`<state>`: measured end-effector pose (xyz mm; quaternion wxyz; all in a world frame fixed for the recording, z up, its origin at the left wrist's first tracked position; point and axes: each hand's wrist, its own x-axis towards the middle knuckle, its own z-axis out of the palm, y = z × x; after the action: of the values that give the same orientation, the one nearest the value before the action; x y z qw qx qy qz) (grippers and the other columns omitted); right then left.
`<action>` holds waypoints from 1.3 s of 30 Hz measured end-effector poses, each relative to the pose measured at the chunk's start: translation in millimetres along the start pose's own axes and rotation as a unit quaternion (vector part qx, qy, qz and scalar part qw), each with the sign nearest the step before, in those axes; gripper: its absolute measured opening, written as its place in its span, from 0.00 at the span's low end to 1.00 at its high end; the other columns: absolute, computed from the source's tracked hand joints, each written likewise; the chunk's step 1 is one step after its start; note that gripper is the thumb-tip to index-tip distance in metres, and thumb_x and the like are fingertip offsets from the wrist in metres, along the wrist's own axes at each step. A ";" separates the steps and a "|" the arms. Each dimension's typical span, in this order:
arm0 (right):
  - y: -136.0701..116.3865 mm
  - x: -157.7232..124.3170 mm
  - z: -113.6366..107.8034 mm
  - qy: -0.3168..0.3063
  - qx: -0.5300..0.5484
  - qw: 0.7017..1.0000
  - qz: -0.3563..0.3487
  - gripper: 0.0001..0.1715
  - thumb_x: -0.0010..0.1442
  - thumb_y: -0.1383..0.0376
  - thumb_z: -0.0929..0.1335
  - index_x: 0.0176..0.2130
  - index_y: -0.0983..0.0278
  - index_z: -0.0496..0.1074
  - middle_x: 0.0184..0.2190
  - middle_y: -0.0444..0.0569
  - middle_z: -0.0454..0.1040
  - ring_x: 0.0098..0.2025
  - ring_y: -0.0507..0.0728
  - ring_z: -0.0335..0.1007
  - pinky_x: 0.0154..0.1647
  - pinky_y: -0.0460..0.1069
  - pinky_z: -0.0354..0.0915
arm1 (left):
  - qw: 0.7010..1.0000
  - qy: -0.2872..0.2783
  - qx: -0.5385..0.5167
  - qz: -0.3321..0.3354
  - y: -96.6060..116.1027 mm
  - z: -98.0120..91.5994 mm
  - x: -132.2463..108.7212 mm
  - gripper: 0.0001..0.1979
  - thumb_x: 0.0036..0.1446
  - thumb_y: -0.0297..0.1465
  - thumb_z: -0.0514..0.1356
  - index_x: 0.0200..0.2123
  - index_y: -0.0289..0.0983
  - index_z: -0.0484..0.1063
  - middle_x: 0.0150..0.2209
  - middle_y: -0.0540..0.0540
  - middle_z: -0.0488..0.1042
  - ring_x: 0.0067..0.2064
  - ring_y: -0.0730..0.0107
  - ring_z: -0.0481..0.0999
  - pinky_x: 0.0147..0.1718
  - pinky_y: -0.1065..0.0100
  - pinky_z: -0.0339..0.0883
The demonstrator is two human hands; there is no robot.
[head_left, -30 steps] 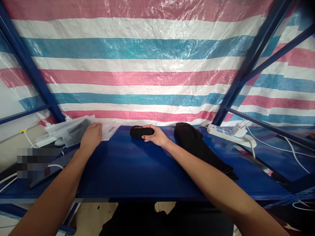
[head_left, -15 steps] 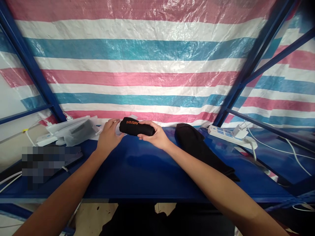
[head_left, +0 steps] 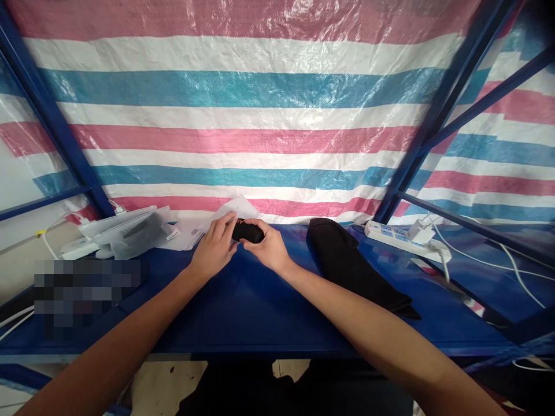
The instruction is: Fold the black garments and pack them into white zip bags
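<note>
Both my hands meet at the back middle of the blue shelf (head_left: 243,306). My right hand (head_left: 266,247) is closed round a rolled black cloth with orange lettering (head_left: 248,231). My left hand (head_left: 215,247) grips the roll's left end and also pinches a clear white plastic bag (head_left: 236,205) that sticks up behind the roll. Most of the roll is hidden by my fingers.
A stack of flat black cloth (head_left: 351,263) lies to the right of my hands. Clear plastic bags (head_left: 130,231) are piled at the back left. A white power strip (head_left: 401,235) with cables sits at the back right. A striped tarp (head_left: 243,115) closes the back.
My left hand left the bag pile, came right with a bag and joined the right hand on the roll. The roll was lifted off the shelf and is now mostly covered by fingers.
</note>
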<state>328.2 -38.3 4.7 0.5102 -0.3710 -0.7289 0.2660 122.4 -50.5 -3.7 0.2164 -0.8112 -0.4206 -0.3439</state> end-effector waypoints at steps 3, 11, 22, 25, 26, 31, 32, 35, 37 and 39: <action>4.4 0.2 1.3 0.012 0.017 1.000 -0.003 0.30 0.58 0.62 0.78 0.58 0.57 0.77 0.48 0.45 0.85 0.49 0.60 0.83 0.53 0.53 0.75 | 0.999 0.020 -0.027 0.024 2.9 0.0 2.3 0.40 0.67 0.28 0.64 0.77 0.41 0.53 0.71 0.32 0.64 0.69 0.39 0.68 0.66 0.41 0.71; 6.1 -0.8 3.8 -0.042 0.008 0.998 -0.049 0.34 0.55 0.62 0.80 0.58 0.57 0.71 0.54 0.49 0.81 0.52 0.63 0.82 0.54 0.57 0.78 | 0.996 -0.015 -0.029 0.085 -6.7 -9.2 3.3 0.46 0.67 0.35 0.66 0.80 0.41 0.47 0.73 0.32 0.65 0.74 0.36 0.62 0.72 0.36 0.58; 7.7 -3.7 15.6 -0.053 0.213 0.966 0.139 0.35 0.50 0.57 0.84 0.51 0.61 0.70 0.42 0.45 0.78 0.30 0.52 0.79 0.24 0.47 0.79 | 0.984 -0.114 -0.075 0.111 -34.2 -16.3 -3.4 0.42 0.73 0.30 0.57 0.82 0.46 0.41 0.80 0.38 0.54 0.76 0.45 0.63 0.70 0.44 0.67; 2.1 -3.2 11.8 -0.056 0.219 0.963 0.149 0.35 0.50 0.58 0.84 0.51 0.62 0.71 0.42 0.44 0.78 0.28 0.50 0.77 0.23 0.47 0.79 | 0.986 -0.085 -0.091 0.109 -48.0 -18.5 -8.7 0.41 0.75 0.35 0.57 0.82 0.46 0.40 0.76 0.38 0.62 0.74 0.49 0.67 0.71 0.47 0.68; -0.1 -2.8 10.4 -0.055 0.220 0.962 0.152 0.35 0.50 0.58 0.84 0.51 0.62 0.71 0.42 0.44 0.78 0.27 0.50 0.76 0.23 0.47 0.78 | 0.987 -0.070 -0.090 0.113 -51.6 -19.0 -9.8 0.41 0.75 0.36 0.58 0.82 0.45 0.41 0.76 0.38 0.64 0.74 0.49 0.67 0.71 0.46 0.67; -5.7 -1.9 5.9 -0.068 0.230 0.955 0.174 0.34 0.49 0.58 0.85 0.48 0.63 0.72 0.39 0.45 0.79 0.29 0.51 0.77 0.25 0.47 0.78 | 0.993 -0.016 -0.039 0.113 -55.4 -13.9 -9.9 0.41 0.71 0.42 0.65 0.79 0.42 0.53 0.70 0.35 0.72 0.70 0.42 0.72 0.71 0.40 0.66; -5.1 -2.2 6.1 -0.075 0.235 0.953 0.176 0.34 0.48 0.58 0.85 0.48 0.63 0.72 0.39 0.45 0.79 0.31 0.53 0.79 0.26 0.47 0.78 | 0.993 -0.012 -0.032 0.112 -53.1 -11.3 -9.1 0.39 0.70 0.42 0.65 0.78 0.41 0.57 0.68 0.34 0.74 0.68 0.41 0.75 0.69 0.41 0.68; -1.5 -3.9 7.8 -0.100 0.253 0.948 0.166 0.33 0.48 0.56 0.86 0.46 0.62 0.72 0.39 0.45 0.79 0.37 0.55 0.80 0.32 0.49 0.80 | 0.993 0.002 -0.022 0.120 -42.1 -4.9 -6.7 0.30 0.71 0.40 0.63 0.72 0.38 0.67 0.62 0.33 0.79 0.62 0.43 0.80 0.63 0.44 0.73; 1.4 -4.8 8.1 -0.118 0.250 0.951 0.138 0.32 0.49 0.55 0.85 0.44 0.61 0.72 0.39 0.44 0.78 0.37 0.55 0.80 0.36 0.51 0.81 | 0.991 0.011 -0.021 0.131 -34.4 -4.4 -5.5 0.27 0.71 0.38 0.63 0.70 0.38 0.70 0.60 0.33 0.81 0.60 0.44 0.81 0.61 0.46 0.75; 4.5 -4.9 7.2 -0.138 0.232 0.958 0.100 0.32 0.50 0.53 0.85 0.45 0.61 0.72 0.38 0.43 0.78 0.37 0.55 0.79 0.40 0.51 0.80 | 0.990 0.020 -0.016 0.142 -28.4 -6.7 -5.3 0.26 0.71 0.38 0.63 0.68 0.38 0.72 0.59 0.34 0.81 0.58 0.45 0.82 0.60 0.47 0.75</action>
<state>323.6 -39.7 -3.9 0.4474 -0.2733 -0.6694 0.5263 94.1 -42.0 -1.3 0.2581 -0.8589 -0.2915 -0.3326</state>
